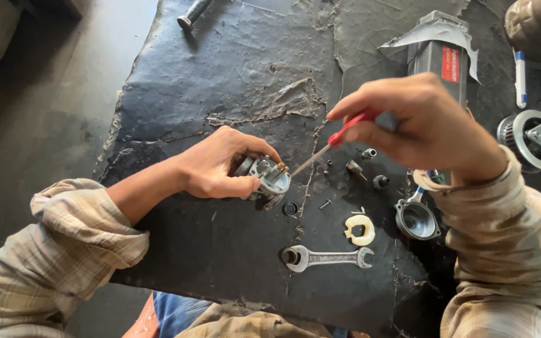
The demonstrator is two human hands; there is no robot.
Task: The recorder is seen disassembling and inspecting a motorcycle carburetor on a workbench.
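The left hand (pixel 217 164) gripped a small grey metal carburettor body with a brass fitting (pixel 269 177), holding it against the cracked black work table (pixel 220 75). The right hand (pixel 421 125) pinched a thin screwdriver with a red plastic handle (pixel 336 140), its tip meeting the brass fitting from the carburettor's right. Right of the carburettor lay small dark screws and jets (pixel 361 166), a grey metal float bowl (pixel 417 219) and a pale yellow plastic float (pixel 360 229). Below and right of it sat a steel combination spanner (pixel 327 257); just below, a black rubber ring (pixel 290 209).
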